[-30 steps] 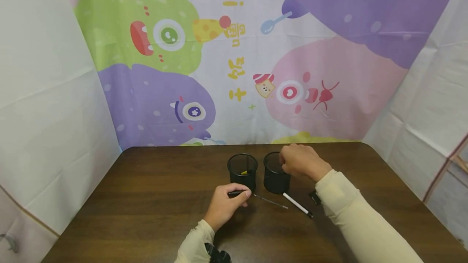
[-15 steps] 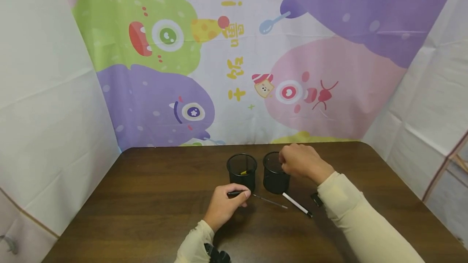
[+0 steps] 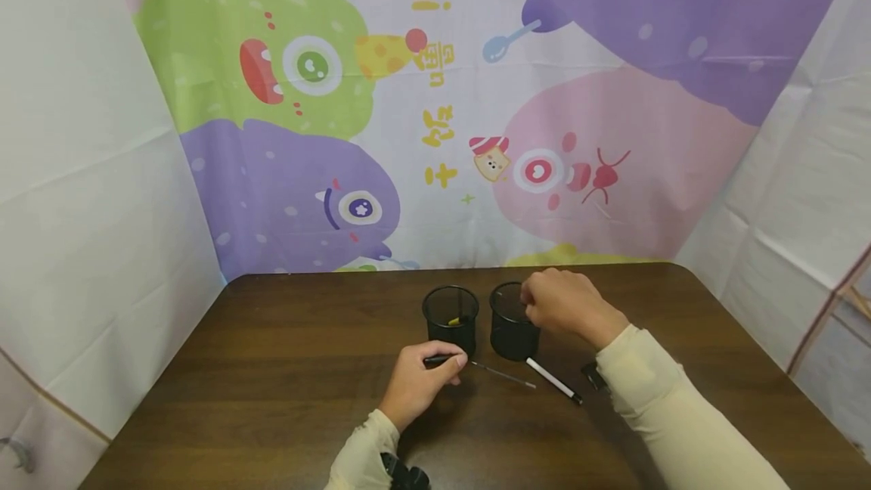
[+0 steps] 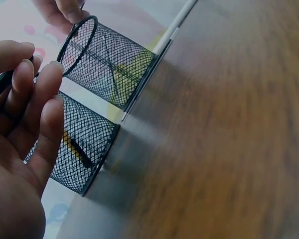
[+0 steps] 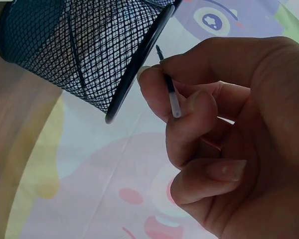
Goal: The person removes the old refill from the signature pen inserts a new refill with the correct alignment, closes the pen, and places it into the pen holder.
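Note:
In the head view my left hand [image 3: 423, 380] holds a slim black pen-like piece [image 3: 438, 360] in front of the left black mesh cup [image 3: 450, 324]. My right hand [image 3: 571, 307] is at the rim of the right mesh cup [image 3: 515, 331]. Seen from the right wrist, its thumb and fingers pinch a short, thin pen refill [image 5: 171, 92], dark with a pale end, just outside that rim. A thin stick [image 4: 109, 64] leans inside the right cup. The left cup contains a yellow-and-black item [image 3: 456, 321].
A long thin refill [image 3: 506, 376] and a white pen [image 3: 554, 382] with a black end lie on the brown table [image 3: 286, 369] before the cups. A printed cloth [image 3: 435, 233] hangs behind the table's far edge.
My right hand and forearm have shifted slightly to the right, the hand staying at the right cup's rim. The left hand and the items on the table are still.

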Demonstrator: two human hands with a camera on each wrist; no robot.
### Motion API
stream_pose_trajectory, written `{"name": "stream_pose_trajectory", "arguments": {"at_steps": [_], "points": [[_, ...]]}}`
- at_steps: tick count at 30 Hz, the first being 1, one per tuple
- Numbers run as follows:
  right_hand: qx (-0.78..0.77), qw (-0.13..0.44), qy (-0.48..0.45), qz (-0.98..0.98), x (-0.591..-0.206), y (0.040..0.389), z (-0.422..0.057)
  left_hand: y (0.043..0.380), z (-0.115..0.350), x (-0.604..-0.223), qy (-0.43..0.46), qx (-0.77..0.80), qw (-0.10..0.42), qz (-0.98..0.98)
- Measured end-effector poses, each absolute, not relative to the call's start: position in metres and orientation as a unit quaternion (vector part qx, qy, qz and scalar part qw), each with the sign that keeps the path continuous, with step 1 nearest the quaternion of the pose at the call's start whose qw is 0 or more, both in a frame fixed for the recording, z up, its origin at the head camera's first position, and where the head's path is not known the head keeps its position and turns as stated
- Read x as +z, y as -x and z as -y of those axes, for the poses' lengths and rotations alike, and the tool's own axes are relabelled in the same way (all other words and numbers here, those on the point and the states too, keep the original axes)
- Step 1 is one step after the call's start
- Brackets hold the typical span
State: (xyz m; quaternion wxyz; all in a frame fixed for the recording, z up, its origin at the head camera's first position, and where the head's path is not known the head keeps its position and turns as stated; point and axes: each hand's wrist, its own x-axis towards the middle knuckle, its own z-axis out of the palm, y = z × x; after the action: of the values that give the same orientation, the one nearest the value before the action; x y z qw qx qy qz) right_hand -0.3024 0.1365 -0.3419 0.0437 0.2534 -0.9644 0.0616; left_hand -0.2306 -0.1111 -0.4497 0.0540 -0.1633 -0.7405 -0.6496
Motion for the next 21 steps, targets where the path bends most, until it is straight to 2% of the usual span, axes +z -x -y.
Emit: {"name": "stream_pose_trajectory", "arguments": {"at_steps": [5,21], "points": [[0.065,0.051,-0.251,0.964,-0.34,0.298,-0.14,0.245,0.114,-0.472,0.17,-0.643,0.06,0.744],[0.09,0.077,-0.256,0.959,-0.34,0.274,-0.144,0.243,0.112,-0.471,0.165,-0.646,0.061,0.743]]}}
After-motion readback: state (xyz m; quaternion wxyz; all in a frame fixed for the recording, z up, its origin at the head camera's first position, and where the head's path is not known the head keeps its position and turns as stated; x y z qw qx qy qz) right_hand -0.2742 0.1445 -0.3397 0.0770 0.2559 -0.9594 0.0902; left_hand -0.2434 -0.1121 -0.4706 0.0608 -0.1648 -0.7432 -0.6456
